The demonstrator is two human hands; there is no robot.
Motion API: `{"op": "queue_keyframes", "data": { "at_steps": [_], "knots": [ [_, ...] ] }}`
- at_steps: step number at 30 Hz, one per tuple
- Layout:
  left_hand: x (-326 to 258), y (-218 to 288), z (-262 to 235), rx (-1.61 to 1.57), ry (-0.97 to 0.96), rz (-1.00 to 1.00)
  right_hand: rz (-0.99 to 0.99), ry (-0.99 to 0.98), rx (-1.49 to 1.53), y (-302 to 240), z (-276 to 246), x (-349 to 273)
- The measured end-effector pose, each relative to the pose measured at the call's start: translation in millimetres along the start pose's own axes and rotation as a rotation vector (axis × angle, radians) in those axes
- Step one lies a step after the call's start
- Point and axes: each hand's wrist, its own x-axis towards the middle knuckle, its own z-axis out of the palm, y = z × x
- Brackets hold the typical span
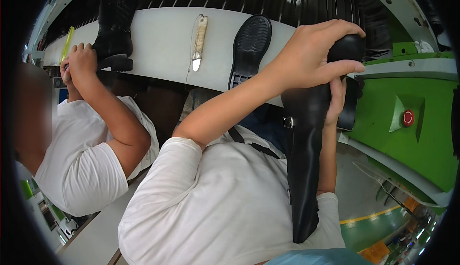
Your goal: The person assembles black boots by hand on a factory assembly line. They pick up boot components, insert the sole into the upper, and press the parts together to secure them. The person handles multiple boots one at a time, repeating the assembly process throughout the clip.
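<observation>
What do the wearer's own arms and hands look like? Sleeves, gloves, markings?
Short white sleeves on both arms: left sleeve, right sleeve. Forearms bare. Left hand ungloved, no wristband. Right hand partly hidden, its visible fingers ungloved. No markings or cables visible.

From head height, the white tabletop [160, 42] and the hands [309, 56] are looked down upon at close range through one wide, upright fisheye view.

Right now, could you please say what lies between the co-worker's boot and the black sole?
In the head view, a tool with a pale handle lies on the white surface between the boot and the black sole, touching neither.
</observation>
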Motion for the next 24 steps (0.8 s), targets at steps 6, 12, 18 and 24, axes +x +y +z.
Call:
{"op": "queue_keyframes", "data": {
  "at_steps": [6,12,18,24],
  "knots": [
    [3.6,-5.7,0.5,-0.101,0.004,-0.027,-0.132,-0.058,-0.285,15.5,-12.1,-6.6],
    [6.1,-11.3,1.6,-0.090,0.036,-0.053,0.266,0.050,0.683,48.7,-22.2,-14.5],
    [10.0,-11.5,-9.2,-0.012,0.012,-0.181,0.426,-0.102,0.722,51.1,-6.7,-10.5],
    [6.7,-76.2,-45.7,0.004,0.065,-0.363,0.664,0.048,0.810,40.1,-7.8,22.2]
  ]
}}
